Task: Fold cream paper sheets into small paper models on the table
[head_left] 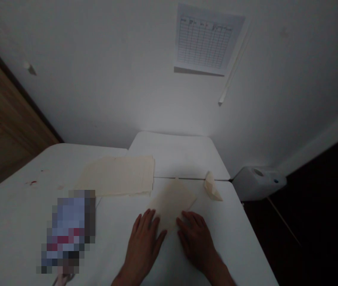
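Paper sheet [175,201] lies flat on the white tabletop [231,238], just short of a seam that crosses it, set like a diamond: one corner points to the far edge, the opposite one back toward the person. Sides look near equal, so no clear long axis; the far-to-near diagonal serves as the line to work by. Left grip [145,236] rests palm down at the sheet's left corner and near-left side; right grip [197,240] lies at the near-right side. Sheet therefore extends forward from both, between and beyond the fingertips, with its far corner well apart from either. Neither hand is plainly nearer; judged about even. Both grips look released, fingers loosely spread; whether any fingertip pinches the paper's edge cannot be told in the dim light. Near corner falls between the two thumbs. Nearby: a folded paper piece [212,187] close to the tabletop's far right corner, apart from the right grip, and a larger pale sheet [121,176] toward the far left, its long axis running roughly along the far edge.
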### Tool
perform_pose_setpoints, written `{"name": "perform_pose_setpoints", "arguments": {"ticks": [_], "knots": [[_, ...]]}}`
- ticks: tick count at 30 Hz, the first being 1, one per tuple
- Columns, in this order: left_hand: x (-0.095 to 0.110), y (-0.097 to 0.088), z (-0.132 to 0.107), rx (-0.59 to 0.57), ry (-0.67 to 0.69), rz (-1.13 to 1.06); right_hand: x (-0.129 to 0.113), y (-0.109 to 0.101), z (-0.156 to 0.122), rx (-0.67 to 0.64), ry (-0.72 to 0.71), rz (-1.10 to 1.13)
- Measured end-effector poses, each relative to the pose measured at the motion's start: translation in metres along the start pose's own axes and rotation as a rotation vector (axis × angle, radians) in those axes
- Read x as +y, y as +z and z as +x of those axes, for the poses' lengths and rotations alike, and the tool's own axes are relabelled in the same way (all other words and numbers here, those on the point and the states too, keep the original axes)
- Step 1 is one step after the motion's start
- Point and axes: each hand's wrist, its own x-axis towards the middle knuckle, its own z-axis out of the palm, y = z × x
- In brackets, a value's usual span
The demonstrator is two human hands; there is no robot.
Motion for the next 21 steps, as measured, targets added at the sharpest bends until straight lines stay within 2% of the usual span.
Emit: {"name": "perform_pose_setpoints", "arguments": {"ticks": [8, 15, 21], "knots": [[-0.01, 0.0, 0.008, -0.076, -0.018, -0.009, -0.003, -0.002, 0.0, 0.006, 0.008, 0.0], [-0.011, 0.0, 0.008, -0.104, -0.022, -0.021, -0.003, 0.003, 0.001, -0.057, -0.122, 0.046], [-0.01, -0.002, 0.01, -0.083, -0.041, -0.018, -0.003, 0.01, 0.002, -0.05, -0.152, 0.052]]}}
